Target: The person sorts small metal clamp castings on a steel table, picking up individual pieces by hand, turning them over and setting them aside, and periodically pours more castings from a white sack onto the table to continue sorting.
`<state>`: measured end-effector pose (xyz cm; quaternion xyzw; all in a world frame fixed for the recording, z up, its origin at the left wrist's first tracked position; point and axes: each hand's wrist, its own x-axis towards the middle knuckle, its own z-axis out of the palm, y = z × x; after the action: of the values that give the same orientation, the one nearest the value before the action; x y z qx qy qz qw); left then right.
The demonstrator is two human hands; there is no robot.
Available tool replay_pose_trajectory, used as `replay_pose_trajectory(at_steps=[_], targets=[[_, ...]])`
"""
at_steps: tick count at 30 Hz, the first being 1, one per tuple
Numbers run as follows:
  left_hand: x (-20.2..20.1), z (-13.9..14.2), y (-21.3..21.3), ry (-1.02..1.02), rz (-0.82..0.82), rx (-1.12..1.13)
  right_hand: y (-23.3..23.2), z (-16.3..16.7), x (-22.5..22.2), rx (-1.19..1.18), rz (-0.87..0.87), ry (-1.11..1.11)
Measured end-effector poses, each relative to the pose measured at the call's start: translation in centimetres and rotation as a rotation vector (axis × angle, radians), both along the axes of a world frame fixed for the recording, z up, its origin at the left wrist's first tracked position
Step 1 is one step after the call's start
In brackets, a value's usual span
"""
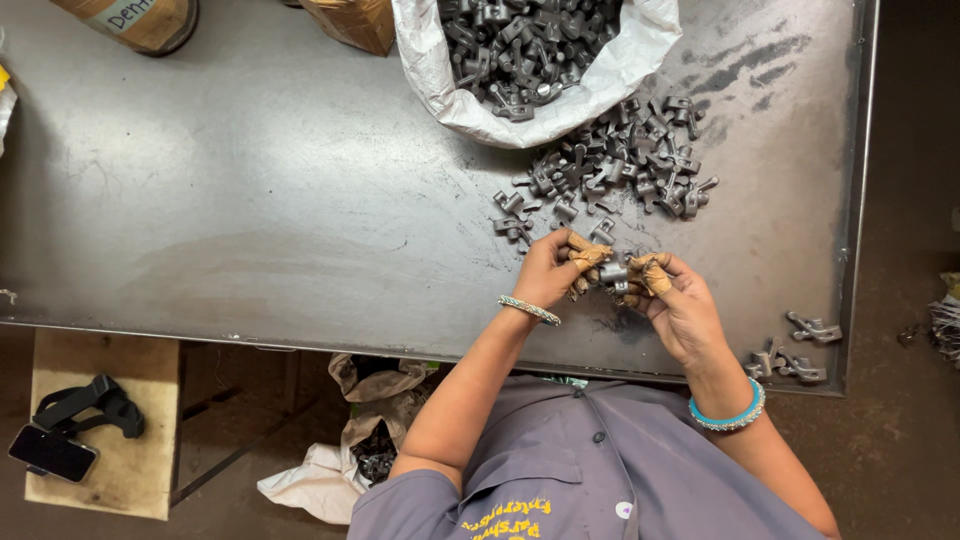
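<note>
Over the grey metal desk (pixel 250 200) the person holds both hands together just above its near edge. The left hand (pixel 548 272) and the right hand (pixel 682 305) meet around a small grey metal part (pixel 613 272), which sits between them; the fingers (pixel 585 255) of the left hand are wrapped in tan cloth strips and are closed on the part from one side, and the right hand's fingers, wrapped the same way, pinch it from the other. A silver bangle (pixel 530 310) circles the left wrist and a turquoise bangle (pixel 728 415) the right.

Just beyond the held part, further from the person, a loose heap of similar parts (pixel 620 165) lies spread on the desk, its nearest pieces close to the fingertips. Beyond that heap stands an open white sack (pixel 440 75) full of the same dark metal pieces, its mouth rolled down. To the right of the held part, near the desk's front right corner, a few separate parts (pixel 795 350) lie well apart from the heap.

At the far edge of the desk, left of the sack, I can see the bottoms of two brown containers (pixel 150 20). Below the near edge of the desk, to the left of the person, a wooden stool (pixel 100 470) carries a dark phone (pixel 52 453) and a black strap (pixel 95 402). Crumpled bags (pixel 375 420) sit on the floor under the desk, beside the person's grey shirt.
</note>
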<state>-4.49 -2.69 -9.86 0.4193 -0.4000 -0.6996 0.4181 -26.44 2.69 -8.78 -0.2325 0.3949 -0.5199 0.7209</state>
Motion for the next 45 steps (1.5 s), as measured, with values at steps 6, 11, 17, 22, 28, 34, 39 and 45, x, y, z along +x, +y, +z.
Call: replay_pose_trajectory(at_steps=[6, 11, 17, 22, 28, 34, 39, 45], targets=[[0.4, -0.3, 0.2, 0.021, 0.003, 0.009, -0.1, 1.7, 0.3, -0.005, 0.037, 0.016], [1.2, 1.1, 0.8, -0.046, 0.01, 0.091, -0.1, 2.4, 0.6, -0.141, 0.058, 0.274], [5.9, 4.8, 2.5, -0.284, 0.024, 0.108, -0.5, 4.5, 0.2, -0.324, 0.005, 1.259], [14.9, 7.3, 8.7, -0.613, 0.306, 0.249, -1.1, 4.3, -0.3, -0.749, 0.001, 1.635], [23.7, 5.1, 17.9, -1.048, 0.596, 0.519, -1.3, 3.2, -1.8, -0.564, 0.11, 1.534], [25.3, -2.4, 20.1, -1.597, 0.75, 0.515, 0.2, 3.6, -3.1, -0.706, 0.104, 1.559], [23.3, -4.7, 20.2, -1.542, 0.948, 0.617, 1.3, 2.1, -4.0, -0.629, 0.099, 1.482], [22.4, -4.2, 20.1, -1.556, 1.065, 0.607, 0.9, -2.0, -7.6, -0.291, 0.03, 0.768]])
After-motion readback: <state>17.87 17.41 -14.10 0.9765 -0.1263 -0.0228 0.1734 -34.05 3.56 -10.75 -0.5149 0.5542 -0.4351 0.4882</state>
